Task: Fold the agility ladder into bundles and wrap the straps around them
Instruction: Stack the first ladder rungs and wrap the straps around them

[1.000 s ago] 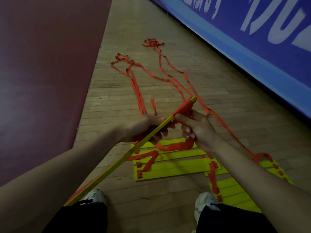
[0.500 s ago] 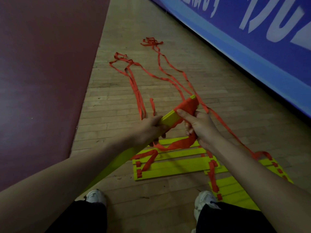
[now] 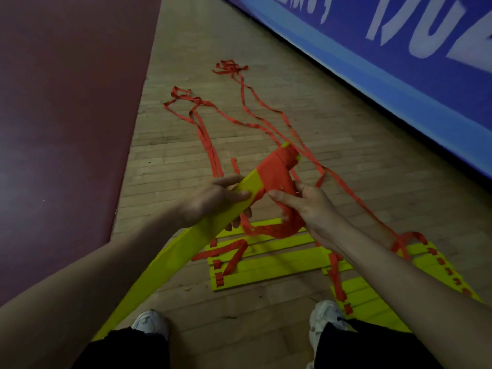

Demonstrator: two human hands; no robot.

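Yellow plastic ladder slats in a bundle (image 3: pixel 186 243) slant up from our lower left, the near end cut off behind our dark shorts (image 3: pixel 125 350), so we cannot count the slats. Our left hand (image 3: pixel 213 206) is clamped around the bundle's middle, thumb lying across its top face, fingers curled under and mostly hidden. Red webbing strap (image 3: pixel 277 174) is wound around the far end. Our right hand (image 3: pixel 311 206) pinches a loop of that strap just beside the wrapping; the loop sags under the wrist, and where it goes next is hidden by our forearm. More flat yellow slats (image 3: pixel 266 270) lie on the wooden floor (image 3: pixel 346 161) below the hands, between our white shoes (image 3: pixel 151 323). Loose strap trails away toward the blue wall banner (image 3: pixel 399 62), its tangled ends blurred
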